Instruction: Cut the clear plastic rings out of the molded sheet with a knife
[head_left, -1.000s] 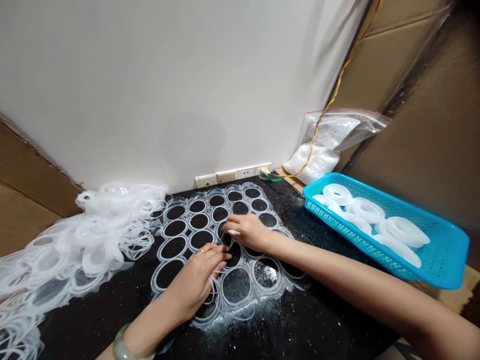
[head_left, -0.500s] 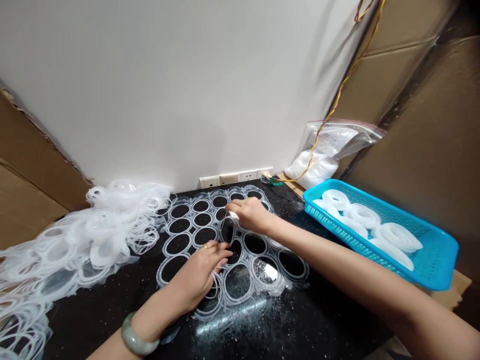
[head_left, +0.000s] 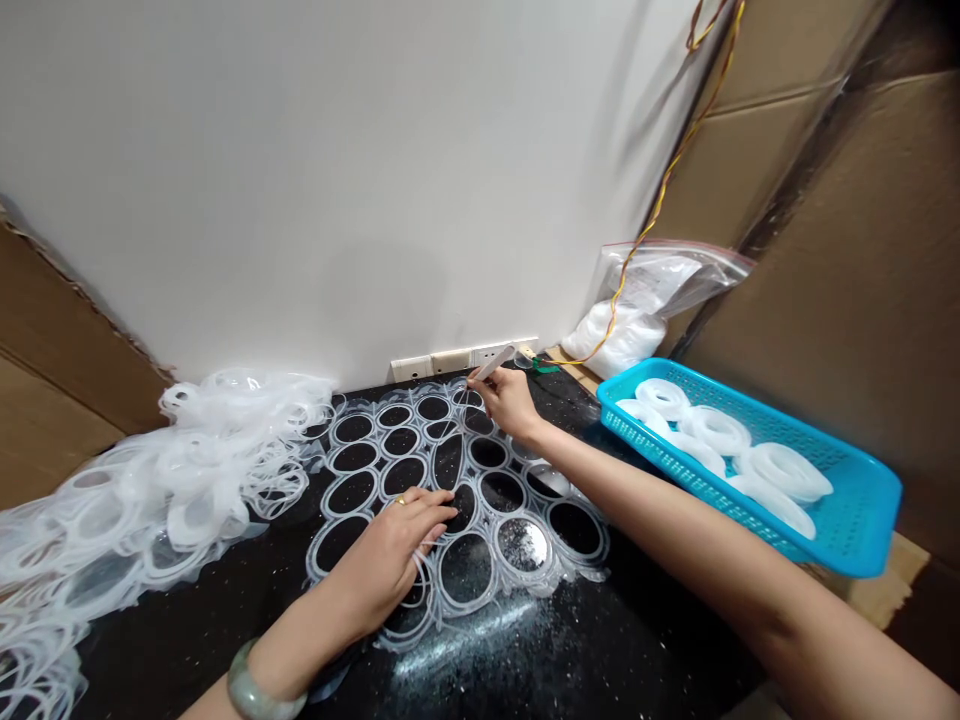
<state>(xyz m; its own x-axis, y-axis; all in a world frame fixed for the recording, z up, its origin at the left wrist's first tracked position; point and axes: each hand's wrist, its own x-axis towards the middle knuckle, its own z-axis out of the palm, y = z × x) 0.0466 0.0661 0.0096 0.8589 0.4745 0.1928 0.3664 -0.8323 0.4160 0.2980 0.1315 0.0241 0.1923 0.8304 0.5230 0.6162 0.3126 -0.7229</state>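
Note:
A translucent sheet of joined silicone-like rings [head_left: 486, 515] lies on the black speckled tabletop. My left hand [head_left: 401, 545] rests on its near left part, fingers stretched out and fingertips at the lower end of a lifted ring. Thin white loops [head_left: 425, 575] show by its thumb; whether the hand grips them I cannot tell. In my right hand [head_left: 510, 400] is a slim tool with a flat white handle [head_left: 495, 362], pinched near the back of the sheet. The lifted ring [head_left: 448, 462] is drawn into a long teardrop between the two hands.
Tangled translucent ring scraps [head_left: 191, 480] are heaped on the left. At the right stands a blue perforated basket [head_left: 862, 500] with several white ring bundles [head_left: 712, 430]. Behind it are a plastic bag [head_left: 626, 310], a yellow-red cable [head_left: 660, 195] and wall sockets [head_left: 450, 362].
My right hand has moved back and to the right, turning so the white handle shows. The ring is stretched longer. My left hand stays nearly in place on the sheet.

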